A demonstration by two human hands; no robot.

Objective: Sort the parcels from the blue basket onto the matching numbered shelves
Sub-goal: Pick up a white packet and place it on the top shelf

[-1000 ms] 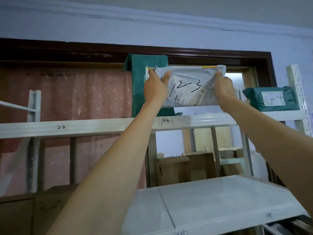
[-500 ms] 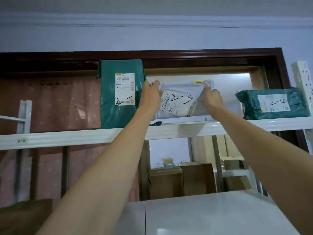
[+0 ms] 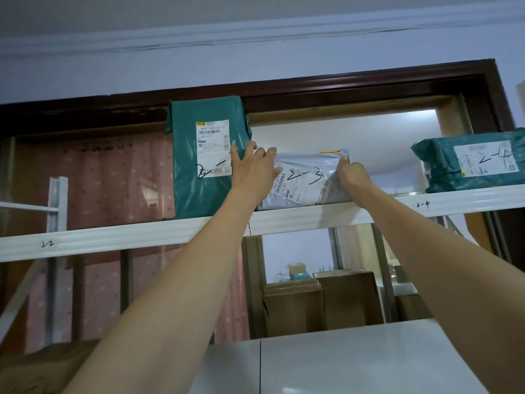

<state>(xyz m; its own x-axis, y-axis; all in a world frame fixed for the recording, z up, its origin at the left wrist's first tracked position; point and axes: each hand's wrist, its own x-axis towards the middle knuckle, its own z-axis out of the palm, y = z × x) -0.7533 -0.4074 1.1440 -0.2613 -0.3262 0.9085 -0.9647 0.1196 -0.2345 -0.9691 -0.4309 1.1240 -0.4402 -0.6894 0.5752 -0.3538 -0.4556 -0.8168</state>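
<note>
Both hands held the grip on one grey parcel marked 2-3. Left hand lay at its 9 o'clock end, fingers extended up over that end and reaching across onto the neighbouring tall green parcel; whether the thumb was pinching the grey bag could not be told. Right hand was at the 3 o'clock end, fingertips curled onto the top corner, pinching the bag.

Parcel's position: its lower edge sat on the upper shelf, leaning back slightly, label facing outward. The shelf's own number below it was hidden by the left forearm; the lip read 2-2 toward 9 o'clock and 2-4 toward 3 o'clock, so this slot was judged to be 2-3, a match.

Progress, as a judgement: three parcels were up here, namely the grey one, the tall green one whose mark was partly covered, and a second green parcel marked 2-4 above its own label. This placement looked nearly finished, with only the release left. The blue basket was out of view, so the remaining count was unknown.

Edges and room: the grey parcel touched or nearly touched the tall green one at 9 o'clock. Bare shelf lay open at 3 o'clock before the 2-4 parcel. The front lip was close under the bag. Dark door frame ran overhead at 12 o'clock, well above the grey bag, tight over the tall green one.
</note>
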